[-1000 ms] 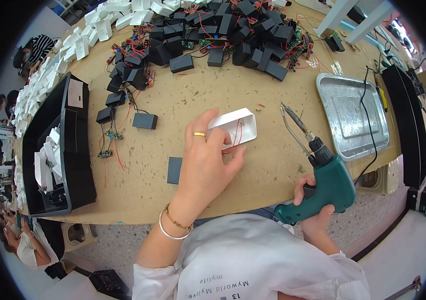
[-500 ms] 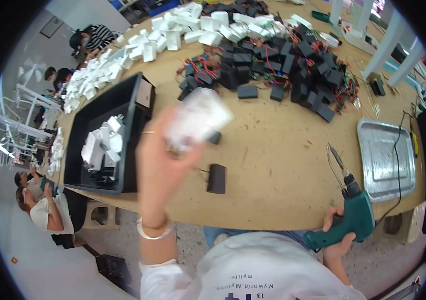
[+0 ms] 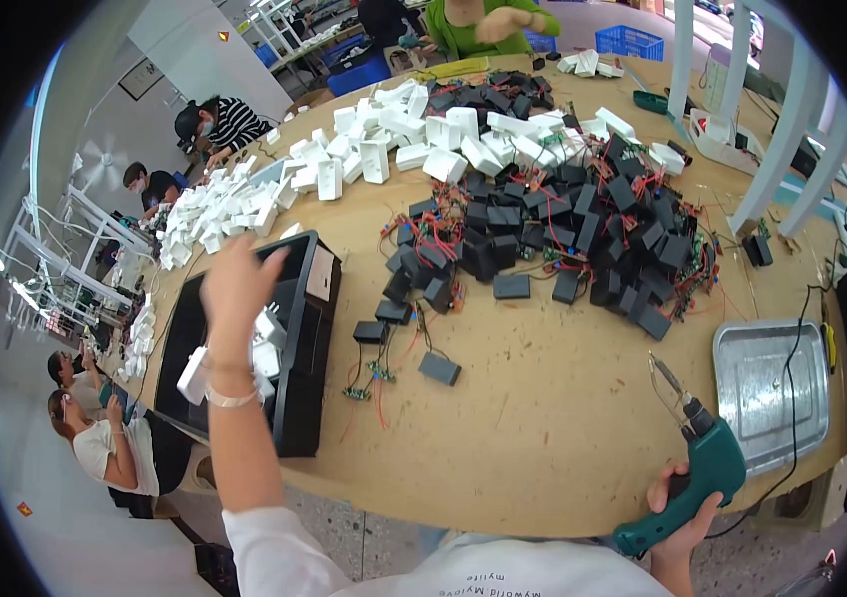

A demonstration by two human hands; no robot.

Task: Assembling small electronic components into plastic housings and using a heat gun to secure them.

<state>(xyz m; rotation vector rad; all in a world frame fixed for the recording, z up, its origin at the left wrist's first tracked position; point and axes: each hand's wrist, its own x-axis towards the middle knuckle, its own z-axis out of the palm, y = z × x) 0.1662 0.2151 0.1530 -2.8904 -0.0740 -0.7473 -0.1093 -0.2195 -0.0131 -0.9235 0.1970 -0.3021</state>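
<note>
Left hand [image 3: 237,289], laden moments earlier, spreads empty above white casings [image 3: 267,355] in the black bin [image 3: 308,373]; right hand [image 3: 684,540] grips green soldering gun [image 3: 715,464].

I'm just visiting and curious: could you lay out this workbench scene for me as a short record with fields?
Left hand: above the black rectangular plastic bin, thumb spread; nothing visible in its grasp
Right hand: gripping a green pistol-shaped tool with a thin metal tip
In the bin: white plastic housings
Beyond the bin: a long spread of similar white pieces
Table centre, far side: heap of black rectangular boxes with red wires
Right side: silver metal tray, crossed by a black cable
</note>
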